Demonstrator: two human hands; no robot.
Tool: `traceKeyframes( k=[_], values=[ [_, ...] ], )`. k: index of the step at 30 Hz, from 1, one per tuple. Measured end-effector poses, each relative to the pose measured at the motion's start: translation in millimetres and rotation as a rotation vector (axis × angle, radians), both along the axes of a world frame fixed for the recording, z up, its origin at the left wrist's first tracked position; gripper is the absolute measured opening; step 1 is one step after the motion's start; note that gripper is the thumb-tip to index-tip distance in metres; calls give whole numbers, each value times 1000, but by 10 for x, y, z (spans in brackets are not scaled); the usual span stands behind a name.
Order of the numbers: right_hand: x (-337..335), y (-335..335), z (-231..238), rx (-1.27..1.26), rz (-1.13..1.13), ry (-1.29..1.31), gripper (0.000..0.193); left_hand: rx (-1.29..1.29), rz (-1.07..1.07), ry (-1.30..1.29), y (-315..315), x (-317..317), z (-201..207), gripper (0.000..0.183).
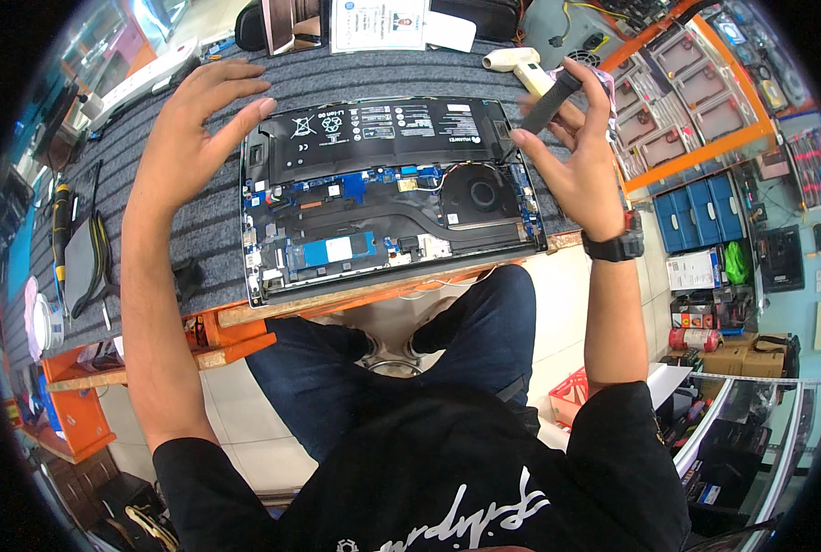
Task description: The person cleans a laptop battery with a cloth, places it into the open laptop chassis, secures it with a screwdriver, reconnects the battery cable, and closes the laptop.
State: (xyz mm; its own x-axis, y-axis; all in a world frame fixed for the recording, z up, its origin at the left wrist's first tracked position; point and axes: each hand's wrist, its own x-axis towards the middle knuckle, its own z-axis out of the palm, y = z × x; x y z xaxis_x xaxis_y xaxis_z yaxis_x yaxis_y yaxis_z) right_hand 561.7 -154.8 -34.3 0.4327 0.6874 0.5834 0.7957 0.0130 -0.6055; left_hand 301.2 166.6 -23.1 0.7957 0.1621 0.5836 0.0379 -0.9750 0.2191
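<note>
An opened laptop [401,224] lies on the ribbed grey mat, its inside facing up. Along its far side runs a black battery [373,147]; a round fan [477,193] sits at the right, and a blue circuit stick [332,251] lies near the front left. My left hand [199,133] hovers by the laptop's far left corner, fingers apart and holding nothing. Over the far right corner, my right hand [580,156] grips a dark, textured bar-shaped piece [550,104] between thumb and fingers. Its exact kind is unclear, and the fingers cover part of it.
Beyond the right hand lies a cream pistol-shaped tool [523,72]. A yellow-and-black screwdriver [61,230] and a grey flat item [84,253] rest at the left. Cards [378,26] lie at the back. An orange-framed case of compartments [682,101] and blue drawers [698,216] stand right.
</note>
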Motion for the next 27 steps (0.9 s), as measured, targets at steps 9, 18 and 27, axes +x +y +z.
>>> traceKeyframes(
  k=[9, 18, 27],
  values=[
    [-42, -33, 71, -79, -78, -41, 86, 1, 4, 17, -12, -32, 17, 29],
    [-93, -15, 109, -165, -167, -82, 89, -10, 1, 10, -15, -33, 7, 31],
    [-66, 8, 61, -104, -80, 6, 91, -4, -14, 10, -10, -22, 1, 30]
  ],
)
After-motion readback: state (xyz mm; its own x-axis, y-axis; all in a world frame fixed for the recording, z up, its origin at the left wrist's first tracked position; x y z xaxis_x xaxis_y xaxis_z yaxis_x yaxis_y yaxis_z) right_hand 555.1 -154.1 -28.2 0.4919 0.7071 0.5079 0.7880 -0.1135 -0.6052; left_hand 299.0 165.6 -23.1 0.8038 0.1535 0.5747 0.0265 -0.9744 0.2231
